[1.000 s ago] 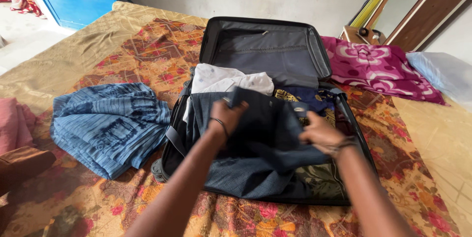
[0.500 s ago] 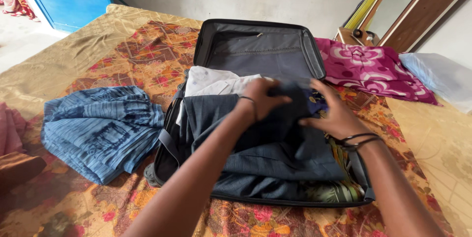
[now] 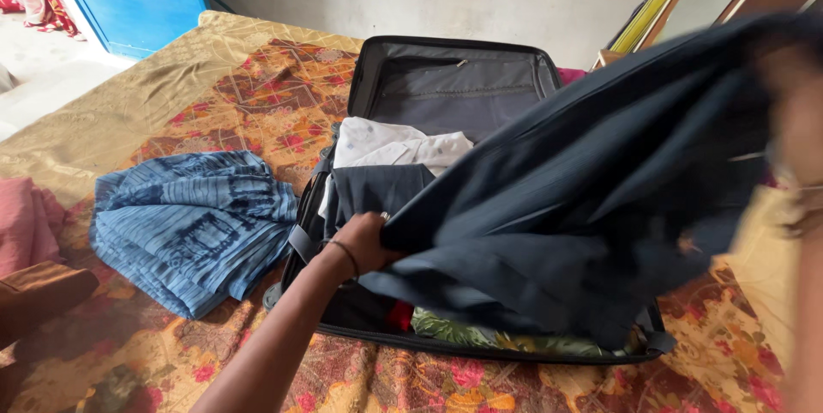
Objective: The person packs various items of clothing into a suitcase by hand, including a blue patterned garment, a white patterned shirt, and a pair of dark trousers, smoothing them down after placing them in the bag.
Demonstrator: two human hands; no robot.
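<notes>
Dark blue cloth [image 3: 591,207] fills the right half of the head view, stretched above the open suitcase [image 3: 454,87] on the patterned bedspread [image 3: 214,79]. The left hand [image 3: 364,242] clamps its fingers on the cloth's lower corner. The right hand [image 3: 801,126] at the far right edge is a blur, partly cut off; its fingers cannot be made out. The cloth hides most of the suitcase's contents. A folded blue striped garment [image 3: 193,224] lies left.

- Left hand [image 3: 364,242]: grips the lower edge of a dark navy cloth garment [image 3: 583,207].
- Right hand [image 3: 801,134]: blurred, raised at the garment's upper end.
- Garment: spread above an open black fabric suitcase [image 3: 454,79] on the bed.
- Folded blue striped cloth [image 3: 193,220]: left of the suitcase.
</notes>
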